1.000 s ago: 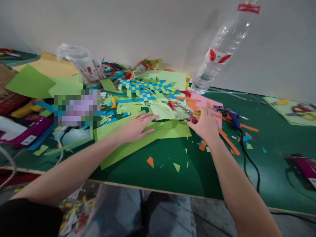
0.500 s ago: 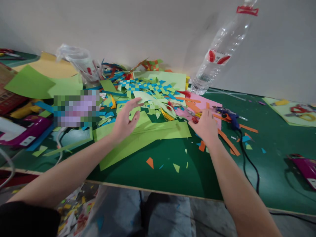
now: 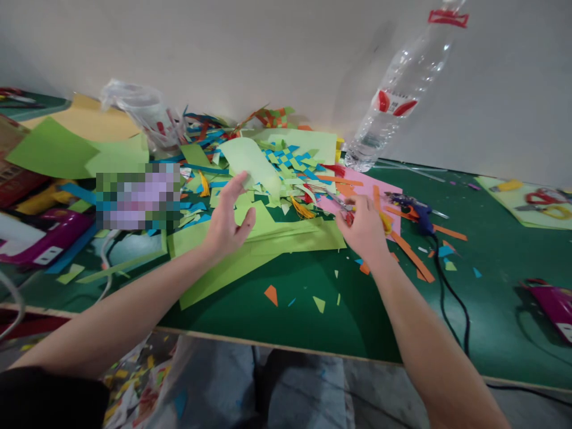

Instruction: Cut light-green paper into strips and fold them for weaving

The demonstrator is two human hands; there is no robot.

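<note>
My left hand is open, fingers spread and thumb apart, above several green paper sheets. Just beyond its fingertips a curved pale green piece of paper rests over the heap of cuttings; I cannot tell whether a finger touches it. My right hand is closed around a pair of scissors, whose blades point away to the upper left. Part of a yellow handle shows by the hand, over pink paper. Yellow tassels and blue-green woven paper lie between the hands.
A tall plastic bottle stands at the wall. To the right are a blue glue gun with a black cord and more scissors. A bagged cup and a purple device are on the left. Scraps litter the green table.
The pale green paper has shifted left and away, now lying flatter and showing more of its face. My left hand has opened wider. My right hand has drawn slightly left and nearer, with the scissors.
</note>
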